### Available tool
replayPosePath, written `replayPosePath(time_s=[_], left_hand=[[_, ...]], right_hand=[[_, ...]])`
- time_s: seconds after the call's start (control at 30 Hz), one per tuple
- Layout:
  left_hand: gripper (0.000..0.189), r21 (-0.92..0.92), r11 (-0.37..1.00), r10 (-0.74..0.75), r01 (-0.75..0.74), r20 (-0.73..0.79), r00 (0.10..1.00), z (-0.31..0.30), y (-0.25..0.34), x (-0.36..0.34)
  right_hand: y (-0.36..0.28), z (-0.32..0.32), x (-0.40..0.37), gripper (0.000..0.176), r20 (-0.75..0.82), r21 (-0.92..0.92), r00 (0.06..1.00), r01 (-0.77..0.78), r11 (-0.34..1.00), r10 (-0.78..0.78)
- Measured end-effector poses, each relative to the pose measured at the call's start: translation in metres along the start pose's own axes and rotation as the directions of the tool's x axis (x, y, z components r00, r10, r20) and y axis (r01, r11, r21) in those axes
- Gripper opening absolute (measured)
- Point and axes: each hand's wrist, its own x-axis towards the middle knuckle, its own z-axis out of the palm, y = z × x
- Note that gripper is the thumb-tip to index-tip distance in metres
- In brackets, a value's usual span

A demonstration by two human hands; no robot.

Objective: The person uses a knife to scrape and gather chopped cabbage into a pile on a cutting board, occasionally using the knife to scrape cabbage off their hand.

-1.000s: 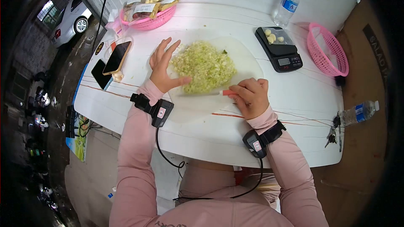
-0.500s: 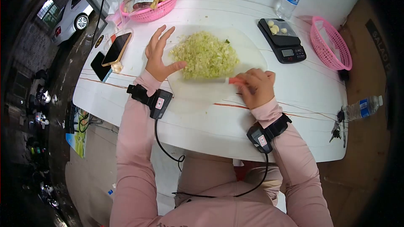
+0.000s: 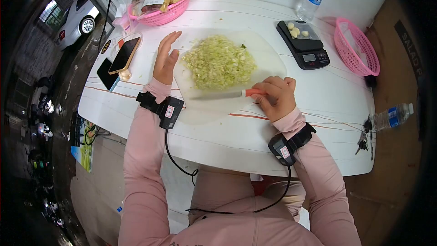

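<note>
A heap of finely chopped pale green vegetable [image 3: 221,63], perhaps cabbage, lies on a thin translucent cutting board [image 3: 268,52]. My right hand [image 3: 277,94] is closed round the orange-red handle of a knife [image 3: 223,95]. The blade points left, just below the near edge of the heap and apart from it. At the board's left edge, my left hand [image 3: 165,59] is raised with its fingers stretched upward and holds nothing. It is beside the heap without touching it.
Two phones [image 3: 124,55] and a garlic bulb [image 3: 124,75] lie left. A pink basket [image 3: 166,16] of bagged food stands behind. To the right are a scale [image 3: 304,45] with peeled garlic cloves, another pink basket [image 3: 357,48], water bottles [image 3: 312,0] and keys [image 3: 363,141].
My left hand has drawn left, away from the heap, its thumb now closer to the fingers. The knife has shifted slightly down and left, away from the chopped vegetable.
</note>
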Motion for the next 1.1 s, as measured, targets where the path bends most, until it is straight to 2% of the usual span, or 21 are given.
replayPosePath(time_s=[0.13, 0.27, 0.37, 0.43, 0.47, 0.53, 0.67, 0.73, 0.87, 1.07, 1.1], left_hand=[[0.059, -0.02, 0.999, -0.035, 0.035, -0.01, 0.999, 0.0, -0.002, 0.0], [0.058, 0.007, 1.0, -0.011, 0.011, 0.001, 1.0, 0.002, -0.005, 0.0], [0.068, 0.07, 0.997, -0.031, 0.028, 0.038, 0.999, 0.002, -0.009, -0.002], [0.085, 0.203, 0.978, 0.034, -0.057, 0.111, 0.993, 0.003, -0.009, -0.004], [0.085, 0.201, 0.978, 0.031, -0.053, 0.109, 0.994, 0.004, -0.009, -0.006], [0.098, 0.238, 0.971, -0.033, -0.013, 0.187, 0.982, 0.006, -0.001, -0.007], [0.103, 0.298, 0.955, -0.066, -0.003, 0.222, 0.973, 0.006, 0.001, -0.01], [0.104, 0.433, 0.9, -0.078, -0.058, 0.29, 0.954, 0.004, 0.006, -0.009], [0.107, 0.429, 0.899, -0.047, -0.086, 0.289, 0.956, 0.004, 0.006, -0.01], [0.121, 0.515, 0.854, -0.085, -0.078, 0.285, 0.955, 0.006, 0.01, -0.01], [0.125, 0.499, 0.866, -0.108, -0.041, 0.268, 0.957, 0.006, 0.01, -0.01]], right_hand=[[0.002, 0.004, -0.002, 0.015, -0.034, -0.069, 0.998, -0.047, 0.996, 0.045], [0.001, 0.0, 0.001, 0.017, -0.144, -0.095, 0.988, -0.079, 0.992, 0.064], [-0.001, 0.002, 0.002, 0.018, -0.2, -0.097, 0.979, -0.069, 0.993, 0.048], [-0.001, 0.003, 0.002, 0.019, -0.214, -0.108, 0.976, -0.056, 0.993, 0.031], [-0.002, 0.004, 0.003, 0.02, -0.21, -0.064, 0.977, -0.045, 0.997, 0.03], [-0.003, 0.006, 0.003, 0.021, -0.201, -0.02, 0.979, -0.035, 0.999, 0.031], [-0.006, 0.008, 0.006, 0.023, -0.202, 0.048, 0.979, 0.029, 0.998, -0.018], [-0.007, 0.008, 0.006, 0.023, -0.199, 0.051, 0.98, 0.043, 0.998, -0.032], [-0.007, 0.01, 0.007, 0.023, -0.19, 0.02, 0.981, 0.05, 0.999, -0.046], [-0.005, 0.014, 0.006, 0.022, -0.166, -0.003, 0.984, 0.068, 0.998, -0.067], [-0.004, 0.015, 0.006, 0.022, -0.165, -0.002, 0.984, 0.07, 0.998, -0.069]])
